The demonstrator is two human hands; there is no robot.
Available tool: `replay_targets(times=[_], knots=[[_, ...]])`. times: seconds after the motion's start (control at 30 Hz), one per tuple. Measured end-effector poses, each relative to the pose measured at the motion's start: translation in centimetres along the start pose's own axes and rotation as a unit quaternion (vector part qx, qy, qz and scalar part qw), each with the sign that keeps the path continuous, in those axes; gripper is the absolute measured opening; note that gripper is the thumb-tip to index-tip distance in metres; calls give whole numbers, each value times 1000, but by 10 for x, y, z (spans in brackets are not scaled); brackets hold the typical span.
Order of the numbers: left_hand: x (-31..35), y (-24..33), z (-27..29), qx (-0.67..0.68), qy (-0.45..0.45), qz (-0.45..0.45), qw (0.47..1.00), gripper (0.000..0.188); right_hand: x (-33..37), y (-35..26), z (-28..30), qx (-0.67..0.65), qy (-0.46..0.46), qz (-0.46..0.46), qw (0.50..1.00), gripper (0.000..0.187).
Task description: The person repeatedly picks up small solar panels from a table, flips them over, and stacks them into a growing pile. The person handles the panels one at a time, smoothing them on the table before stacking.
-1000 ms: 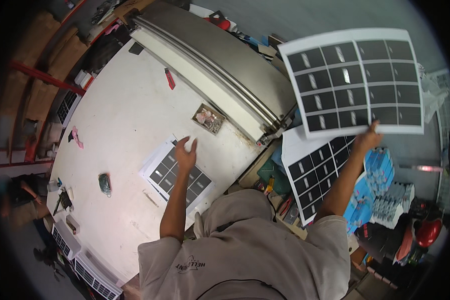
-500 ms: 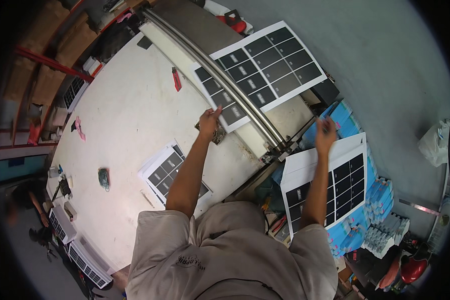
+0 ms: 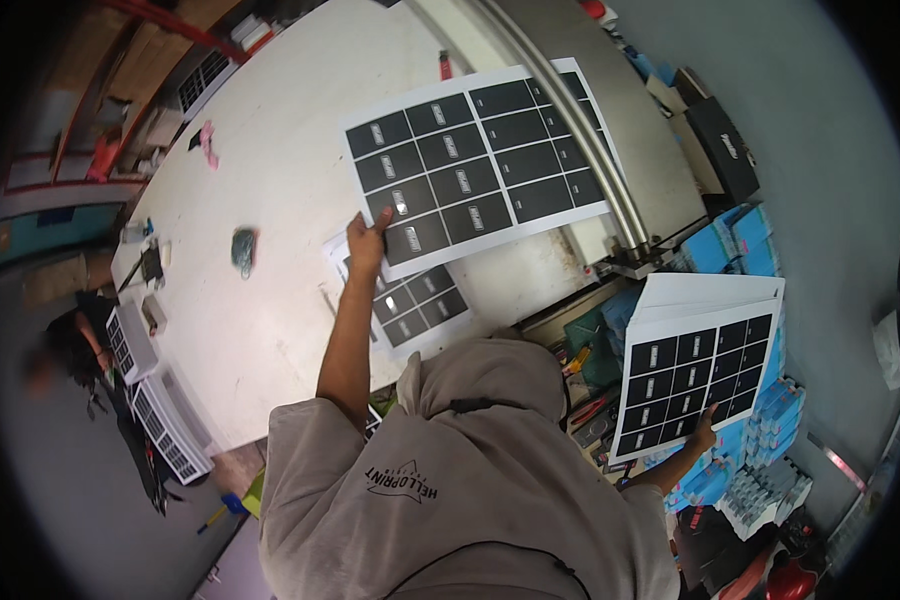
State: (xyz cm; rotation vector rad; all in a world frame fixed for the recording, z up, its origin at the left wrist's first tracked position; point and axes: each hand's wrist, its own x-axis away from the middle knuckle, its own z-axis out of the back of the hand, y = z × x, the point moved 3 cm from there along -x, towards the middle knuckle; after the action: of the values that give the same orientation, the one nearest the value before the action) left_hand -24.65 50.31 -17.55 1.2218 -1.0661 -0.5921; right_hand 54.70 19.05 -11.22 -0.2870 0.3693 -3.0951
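Observation:
My left hand (image 3: pixel 368 243) pinches the lower left edge of a large printed sheet (image 3: pixel 458 155), white with a grid of dark rectangles. The sheet's far right part passes beneath a long metal bar (image 3: pixel 570 105) on the table. Under its near edge, partly covered, lies a small pile of similar sheets (image 3: pixel 417 308). At my right side, my right hand (image 3: pixel 705 434) grips the near edge of another printed sheet (image 3: pixel 685 385), thumb on top and fingers hidden beneath. That sheet lies on a stack of white-edged sheets.
Blue bundles (image 3: pixel 755 240) stand stacked around the right-hand sheets. On the white table (image 3: pixel 290 150) sit a red cutter (image 3: pixel 445 65), a greenish wrapped lump (image 3: pixel 243 250) and a pink scrap (image 3: pixel 207 145). Another person (image 3: pixel 80 345) is at the far left.
My left hand has drawn the sheet leftward and nearer, out from under the bar. My right hand has dropped from above the stack to its near edge, taking hold there. The view has shifted.

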Motion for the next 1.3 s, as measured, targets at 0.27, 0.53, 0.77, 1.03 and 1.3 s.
replay_targets(times=[0.27,0.53,0.77,1.03,1.3], knots=[[123,173,174,-147,110,-21,983,34,-25,-9,6,224,84,-31,970,123],[132,76,162,-209,139,75,965,25,-65,21,-9,95,-49,19,994,117],[96,-224,204,-374,129,188,899,71,-30,-30,84,96,211,78,970,84],[94,-159,74,-609,168,129,764,128,33,-87,128,173,398,304,848,48],[62,-127,15,-573,113,-96,806,105,70,-248,164,-264,372,463,760,45]])
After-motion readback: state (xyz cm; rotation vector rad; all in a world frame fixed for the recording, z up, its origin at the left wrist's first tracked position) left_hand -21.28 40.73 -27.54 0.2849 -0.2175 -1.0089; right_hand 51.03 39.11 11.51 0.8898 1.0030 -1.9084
